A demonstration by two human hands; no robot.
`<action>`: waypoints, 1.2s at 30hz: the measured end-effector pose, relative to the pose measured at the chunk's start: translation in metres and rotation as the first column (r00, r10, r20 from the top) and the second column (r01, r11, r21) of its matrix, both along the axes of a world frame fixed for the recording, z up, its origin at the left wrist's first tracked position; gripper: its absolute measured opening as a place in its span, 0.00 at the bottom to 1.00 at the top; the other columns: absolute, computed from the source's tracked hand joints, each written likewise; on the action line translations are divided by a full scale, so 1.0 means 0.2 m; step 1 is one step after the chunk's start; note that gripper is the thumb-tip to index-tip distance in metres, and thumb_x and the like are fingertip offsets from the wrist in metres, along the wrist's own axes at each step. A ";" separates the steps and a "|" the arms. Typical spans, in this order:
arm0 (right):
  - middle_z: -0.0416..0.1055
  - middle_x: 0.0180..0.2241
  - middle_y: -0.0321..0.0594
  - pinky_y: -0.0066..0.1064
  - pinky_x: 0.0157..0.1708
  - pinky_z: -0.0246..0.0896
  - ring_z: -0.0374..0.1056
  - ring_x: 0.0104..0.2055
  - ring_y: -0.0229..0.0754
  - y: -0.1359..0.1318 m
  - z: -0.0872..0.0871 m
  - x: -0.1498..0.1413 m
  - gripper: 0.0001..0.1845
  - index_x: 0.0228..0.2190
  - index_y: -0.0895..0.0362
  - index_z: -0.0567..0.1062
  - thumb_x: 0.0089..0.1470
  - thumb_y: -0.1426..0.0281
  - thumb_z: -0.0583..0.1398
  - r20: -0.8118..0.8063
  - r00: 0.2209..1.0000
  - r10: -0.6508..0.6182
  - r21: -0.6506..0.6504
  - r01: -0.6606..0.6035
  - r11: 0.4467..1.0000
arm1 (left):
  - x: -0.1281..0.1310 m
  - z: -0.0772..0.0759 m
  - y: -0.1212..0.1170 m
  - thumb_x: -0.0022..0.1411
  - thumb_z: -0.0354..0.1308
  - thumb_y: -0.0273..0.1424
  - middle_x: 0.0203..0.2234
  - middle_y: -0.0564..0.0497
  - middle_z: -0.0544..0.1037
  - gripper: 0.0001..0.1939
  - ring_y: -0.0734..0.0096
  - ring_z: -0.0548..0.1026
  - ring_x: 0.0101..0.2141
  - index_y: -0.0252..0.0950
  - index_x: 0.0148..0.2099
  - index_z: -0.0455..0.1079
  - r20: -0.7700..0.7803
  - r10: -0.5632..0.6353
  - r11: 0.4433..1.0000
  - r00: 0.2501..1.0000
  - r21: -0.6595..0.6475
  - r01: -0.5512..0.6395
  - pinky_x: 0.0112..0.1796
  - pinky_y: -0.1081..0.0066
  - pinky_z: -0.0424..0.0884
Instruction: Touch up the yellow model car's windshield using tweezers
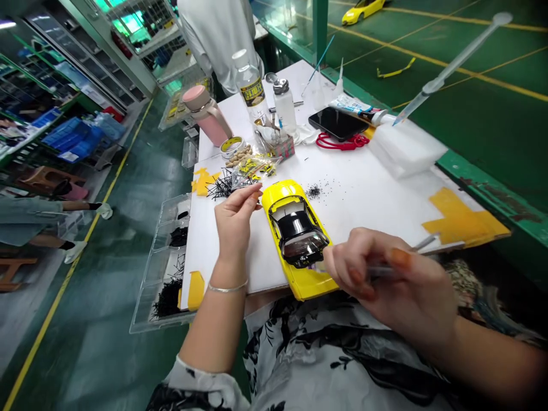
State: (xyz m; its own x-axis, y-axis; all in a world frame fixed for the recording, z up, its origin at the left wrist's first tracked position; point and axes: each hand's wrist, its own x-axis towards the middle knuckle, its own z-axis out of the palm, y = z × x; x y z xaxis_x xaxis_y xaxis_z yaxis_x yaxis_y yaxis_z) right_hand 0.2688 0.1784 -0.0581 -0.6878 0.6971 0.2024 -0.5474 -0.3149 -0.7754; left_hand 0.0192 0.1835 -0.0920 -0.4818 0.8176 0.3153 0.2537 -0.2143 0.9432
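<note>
Model car: glossy yellow body with black roof and glass-like windows [295,224], lying on the white flat tabletop [368,197], its near end over the table edge above my lap.

Left hand [233,220]: beside the car's far end, thumb and forefinger brought together at the tips; cannot tell whether anything small sits between them.

Right hand [391,279]: at the car's near end, fingers curled closed around a slim greyish rod-shaped tool [379,270] — blurred, so I cannot tell whether its tip touches the body.

Surroundings: scattered fine black specks [314,192] just beside the car. Beyond my left hand, a pile of thin black sticks [220,186] and a clear plastic bag of small yellow pieces [257,166]. Farther back, a black flat phone [338,123] by a red looped cord [342,142]. Left of the table — a clear plastic compartment tray [143,302] containing small black parts [168,298].
</note>
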 end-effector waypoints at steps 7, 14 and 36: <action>0.55 0.18 0.33 0.32 0.22 0.41 0.47 0.20 0.37 -0.03 -0.02 -0.07 0.15 0.29 0.54 0.70 0.63 0.58 0.55 0.020 0.999 -0.038 -0.039 0.039 0.998 | 0.00 -0.07 -0.01 0.58 0.68 0.31 0.31 0.50 0.80 0.07 0.73 0.80 0.33 0.34 0.39 0.78 0.106 0.049 0.999 0.993 0.011 -0.051 0.32 0.77 0.76; 0.54 0.17 0.34 0.33 0.24 0.43 0.47 0.21 0.40 -0.04 -0.03 -0.09 0.15 0.27 0.53 0.68 0.63 0.58 0.55 0.038 0.996 -0.086 -0.043 0.087 0.995 | 0.04 -0.05 -0.01 0.57 0.69 0.30 0.31 0.54 0.78 0.17 0.72 0.81 0.31 0.37 0.43 0.64 0.145 -0.024 0.997 0.989 0.077 0.013 0.30 0.76 0.77; 0.53 0.16 0.35 0.31 0.20 0.43 0.49 0.20 0.38 0.03 0.00 -0.04 0.18 0.23 0.55 0.65 0.63 0.61 0.53 0.059 0.992 -0.115 -0.013 0.116 0.993 | 0.04 -0.04 -0.02 0.58 0.67 0.26 0.31 0.52 0.80 0.12 0.72 0.81 0.32 0.34 0.43 0.70 0.069 -0.005 0.997 0.998 0.080 -0.001 0.29 0.77 0.77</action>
State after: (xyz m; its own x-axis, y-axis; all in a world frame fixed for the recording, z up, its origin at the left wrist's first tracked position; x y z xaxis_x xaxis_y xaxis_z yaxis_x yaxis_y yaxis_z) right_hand 0.2598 0.1847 -0.0580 -0.6125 0.7757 0.1520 -0.5351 -0.2653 -0.8021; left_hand 0.0264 0.1788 -0.0999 -0.5028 0.7923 0.3455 0.1883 -0.2898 0.9384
